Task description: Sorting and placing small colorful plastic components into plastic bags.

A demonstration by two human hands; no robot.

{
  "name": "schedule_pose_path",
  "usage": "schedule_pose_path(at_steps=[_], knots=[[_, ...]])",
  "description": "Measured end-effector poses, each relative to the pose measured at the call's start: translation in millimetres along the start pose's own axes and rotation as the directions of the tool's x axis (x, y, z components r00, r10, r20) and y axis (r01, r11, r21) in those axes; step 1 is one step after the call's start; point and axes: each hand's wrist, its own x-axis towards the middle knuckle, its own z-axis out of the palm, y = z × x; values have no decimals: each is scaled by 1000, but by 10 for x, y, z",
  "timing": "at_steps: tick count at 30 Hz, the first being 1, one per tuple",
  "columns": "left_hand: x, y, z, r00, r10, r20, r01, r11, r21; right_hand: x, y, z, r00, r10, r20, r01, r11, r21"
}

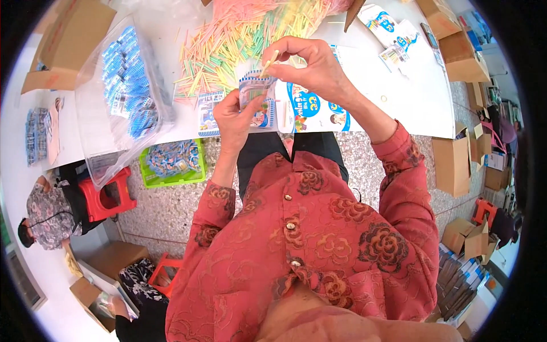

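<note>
My left hand (235, 117) holds a small clear packet (254, 91) with blue and white printing upright over the table edge. My right hand (310, 65) pinches a thin yellow stick (270, 62) right at the packet's top. Just beyond both hands, a big heap of pastel sticks (239, 40) in pink, yellow and green lies on the white table (393, 97). Printed blue and white sheets (310, 111) lie on the table under my hands.
A clear plastic bag of blue packets (128, 85) sits on the table's left. A green tray of packets (174, 162) and red stools (111, 196) stand on the speckled floor. Cardboard boxes (453, 165) line the right. Other people sit at the lower left.
</note>
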Motion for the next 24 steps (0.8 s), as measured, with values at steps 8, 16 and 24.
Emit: schedule_pose_path(at_steps=[8,16,24], knots=[[-7,-115,-42,1000,1,31,-2,998,55,-4,52,90,997,-50,-54,53,997,59],[-9,-92,-19,999,27,32,-28,998,58,-13,57,93,999,-18,48,15,998,64],[-16,-77,42,995,-60,81,64,997,-44,-7,225,101,993,104,56,-114,966,230]])
